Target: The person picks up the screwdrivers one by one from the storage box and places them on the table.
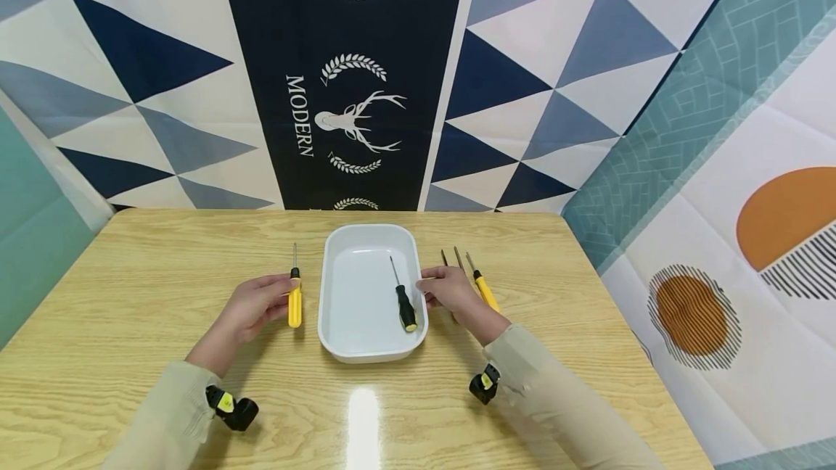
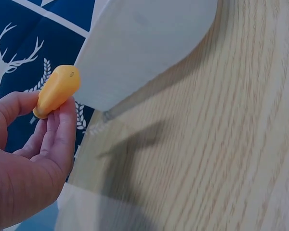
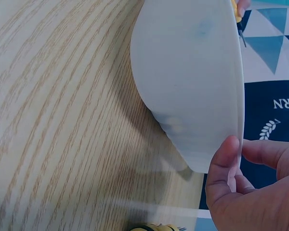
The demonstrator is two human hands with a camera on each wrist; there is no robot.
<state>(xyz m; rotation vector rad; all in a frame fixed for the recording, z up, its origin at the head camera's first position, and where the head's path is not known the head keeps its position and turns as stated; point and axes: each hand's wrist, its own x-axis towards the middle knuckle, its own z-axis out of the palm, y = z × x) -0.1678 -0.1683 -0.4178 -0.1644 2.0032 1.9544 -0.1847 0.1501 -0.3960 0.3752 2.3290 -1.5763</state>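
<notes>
In the head view, my left hand [image 1: 261,303] pinches a yellow-handled screwdriver [image 1: 295,303] left of a white tray, its shaft pointing away from me. The left wrist view shows the butt of the yellow handle [image 2: 60,89] between thumb and fingers. My right hand [image 1: 453,290] grips the right rim of the white tray [image 1: 336,348]; in the right wrist view the thumb [image 3: 226,151] and fingers pinch that rim. Inside the tray lies a black-handled screwdriver [image 1: 406,308] with a yellow end, shaft pointing away.
Right of the tray, beside my right hand, lies another yellow-handled screwdriver [image 1: 485,290]. Two more shafts [image 1: 459,258] show there, their handles mostly hidden by the hand. The wooden table [image 1: 163,274] ends at a patterned wall covering [image 1: 353,114].
</notes>
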